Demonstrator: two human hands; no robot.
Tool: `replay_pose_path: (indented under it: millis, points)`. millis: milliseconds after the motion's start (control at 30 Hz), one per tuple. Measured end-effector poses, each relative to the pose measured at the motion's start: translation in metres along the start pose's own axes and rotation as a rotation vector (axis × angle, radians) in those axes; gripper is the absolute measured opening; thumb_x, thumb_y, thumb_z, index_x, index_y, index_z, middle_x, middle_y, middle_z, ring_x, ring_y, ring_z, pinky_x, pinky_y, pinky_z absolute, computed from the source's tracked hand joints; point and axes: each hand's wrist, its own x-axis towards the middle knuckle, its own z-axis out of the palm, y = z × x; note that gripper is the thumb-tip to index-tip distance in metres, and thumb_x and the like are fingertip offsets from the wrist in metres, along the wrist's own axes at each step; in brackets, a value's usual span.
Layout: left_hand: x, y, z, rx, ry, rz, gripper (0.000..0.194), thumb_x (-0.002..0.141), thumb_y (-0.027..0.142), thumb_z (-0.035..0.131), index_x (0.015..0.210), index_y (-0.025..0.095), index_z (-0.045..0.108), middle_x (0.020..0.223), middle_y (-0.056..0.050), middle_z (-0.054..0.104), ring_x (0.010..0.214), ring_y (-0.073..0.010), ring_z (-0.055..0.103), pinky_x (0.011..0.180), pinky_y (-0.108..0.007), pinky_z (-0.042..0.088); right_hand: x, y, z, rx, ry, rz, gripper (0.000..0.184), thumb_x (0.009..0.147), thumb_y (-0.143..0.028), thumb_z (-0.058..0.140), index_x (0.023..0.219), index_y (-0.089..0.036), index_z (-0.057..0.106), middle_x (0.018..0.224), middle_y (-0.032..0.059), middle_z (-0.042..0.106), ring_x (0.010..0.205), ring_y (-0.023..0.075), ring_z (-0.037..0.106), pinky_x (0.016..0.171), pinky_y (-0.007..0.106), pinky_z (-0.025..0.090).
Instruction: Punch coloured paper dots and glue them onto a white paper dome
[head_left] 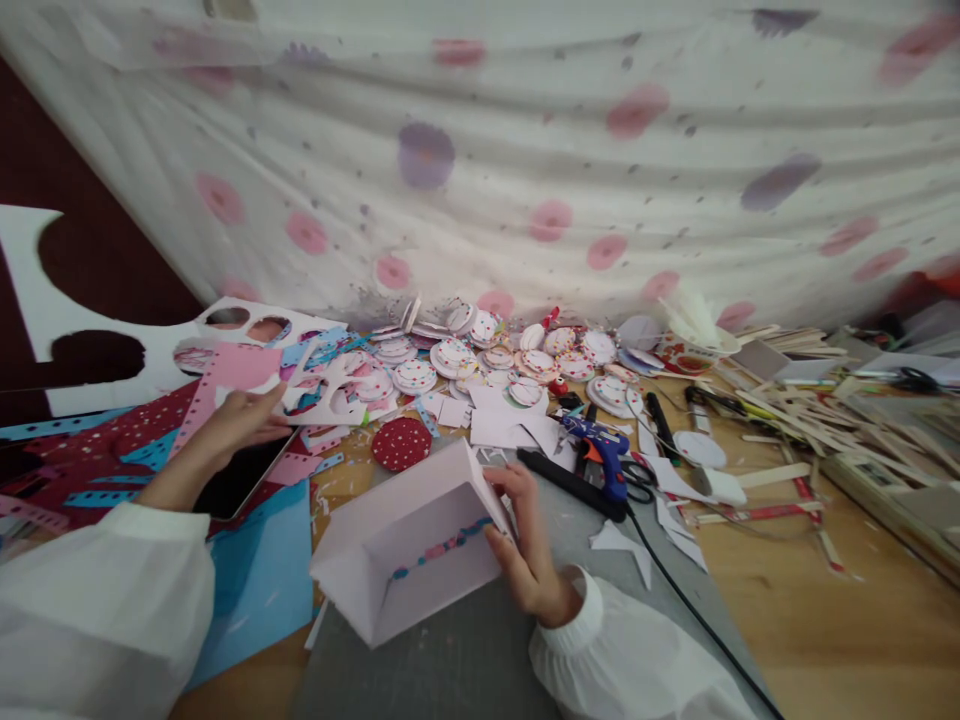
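Observation:
My right hand (529,545) grips the right edge of an open white paper box (352,530), thumb at the opening and fingers on the outside. The box is tilted above the grey cutting mat (442,660), its opening facing me. Inside it runs a line of blue and pink beads (442,548). Over at the left, my left hand (244,430) is closed at the edge of a white paper offcut with round holes (345,400). A dark phone (244,475) lies partly under that hand. Beyond the box sits a red dotted disc (401,443).
A blue glue gun (604,455) and its cord lie right of the box, beside black scissors (639,480). Stacked white dotted discs (454,357) line the back by the curtain (487,150). Wooden sticks (810,400) pile up at right, blue sheet (262,580) at left.

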Motion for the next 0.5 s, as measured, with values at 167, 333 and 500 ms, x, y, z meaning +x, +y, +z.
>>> replay_pose_path:
  millis: [167,333,500]
  points:
    - [0.007,-0.015,0.017,-0.133,-0.163,-0.137,0.039,0.075,0.040,0.074,0.091,0.008,0.058,0.072,-0.013,0.073,0.079,-0.0287,0.072,0.080,-0.046,0.058,0.000,-0.003,0.003,-0.019,-0.055,-0.029,0.041,0.096,-0.038,0.039,0.134,-0.023,0.037,0.123,0.0110,0.050,0.125,0.0306,0.037,0.105,0.050,0.033]
    - [0.038,-0.003,0.029,-0.247,-0.030,0.025,0.008,0.080,0.019,0.059,0.081,0.015,0.052,0.076,-0.004,0.070,0.097,-0.0177,0.068,0.094,-0.031,0.052,0.004,-0.006,0.011,-0.077,-0.118,-0.061,0.039,0.091,-0.028,0.040,0.130,-0.020,0.037,0.104,0.0075,0.059,0.097,0.0253,0.057,0.105,0.055,0.027]
    - [0.062,0.009,0.022,-0.070,-0.041,-0.013,0.010,0.076,0.017,0.061,0.081,0.012,0.054,0.068,-0.005,0.069,0.074,-0.0188,0.069,0.081,-0.035,0.055,0.011,-0.009,0.013,-0.132,-0.154,0.038,0.032,0.089,-0.024,0.040,0.120,-0.018,0.044,0.098,0.0071,0.064,0.083,0.0225,0.062,0.095,0.050,0.031]
